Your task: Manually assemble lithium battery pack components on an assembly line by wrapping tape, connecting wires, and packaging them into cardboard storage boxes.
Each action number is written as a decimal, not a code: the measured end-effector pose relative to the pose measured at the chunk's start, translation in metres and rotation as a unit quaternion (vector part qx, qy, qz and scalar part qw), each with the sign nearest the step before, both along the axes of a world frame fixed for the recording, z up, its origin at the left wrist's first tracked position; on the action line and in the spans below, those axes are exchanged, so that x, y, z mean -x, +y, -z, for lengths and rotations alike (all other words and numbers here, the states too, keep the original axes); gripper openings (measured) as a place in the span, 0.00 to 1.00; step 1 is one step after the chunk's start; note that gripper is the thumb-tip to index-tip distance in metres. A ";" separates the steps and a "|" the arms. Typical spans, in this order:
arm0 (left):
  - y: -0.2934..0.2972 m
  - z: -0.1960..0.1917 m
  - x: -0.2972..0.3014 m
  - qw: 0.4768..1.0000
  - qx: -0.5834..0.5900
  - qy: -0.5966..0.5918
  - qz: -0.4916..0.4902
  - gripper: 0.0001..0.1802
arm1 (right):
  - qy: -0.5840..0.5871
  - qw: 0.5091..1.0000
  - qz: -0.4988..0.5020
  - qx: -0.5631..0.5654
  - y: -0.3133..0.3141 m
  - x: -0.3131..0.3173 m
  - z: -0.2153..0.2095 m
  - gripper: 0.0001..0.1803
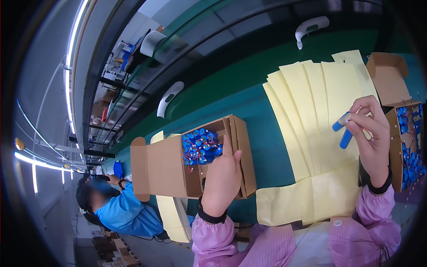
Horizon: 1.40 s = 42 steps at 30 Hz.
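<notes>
My right hand pinches blue cylinders at three o'clock; I'd squeeze gently. Left hand's grip, I can't tell.

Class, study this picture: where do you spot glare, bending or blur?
In the head view: ceiling lights at the left glare white and bow into curves; the corners fall black; the co-worker has a blurred face; the right hand, its blue cylinders and the left hand at the cardboard box look fairly clear.

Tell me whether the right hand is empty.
No, the right hand holds blue cylinders above the yellow sheets.
</notes>
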<state>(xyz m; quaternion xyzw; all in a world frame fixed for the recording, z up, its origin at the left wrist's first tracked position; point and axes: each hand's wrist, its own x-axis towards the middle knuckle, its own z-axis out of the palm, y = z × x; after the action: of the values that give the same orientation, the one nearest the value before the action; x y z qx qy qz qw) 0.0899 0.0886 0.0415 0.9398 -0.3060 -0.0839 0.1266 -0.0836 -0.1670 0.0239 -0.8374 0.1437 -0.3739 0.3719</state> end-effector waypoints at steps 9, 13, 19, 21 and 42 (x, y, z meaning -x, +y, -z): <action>0.003 -0.024 0.013 0.993 -0.092 0.071 -0.038 0.40 | 0.001 1.000 -0.001 -0.022 0.001 0.001 0.003 0.03; 0.036 -0.037 0.034 0.997 0.072 -0.004 -0.019 0.35 | 0.019 0.999 -0.007 -0.031 0.001 0.001 0.002 0.04; 0.023 -0.043 0.091 0.945 0.207 0.195 0.163 0.26 | 0.053 0.989 -0.097 -0.103 -0.001 0.000 0.004 0.04; -0.004 -0.028 0.098 0.921 0.217 0.265 0.187 0.26 | 0.075 0.979 -0.134 -0.136 -0.001 0.000 0.000 0.04; -0.051 0.042 0.140 0.853 0.022 0.029 0.521 0.25 | 0.359 0.911 -0.163 0.120 0.027 0.100 -0.004 0.07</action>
<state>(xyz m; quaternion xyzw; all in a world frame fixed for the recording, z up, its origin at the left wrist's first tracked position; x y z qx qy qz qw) -0.0499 0.0375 -0.0002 0.6372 -0.7485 -0.1578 0.0935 -0.1841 -0.1402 0.0275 -0.9653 0.0827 0.0036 0.2475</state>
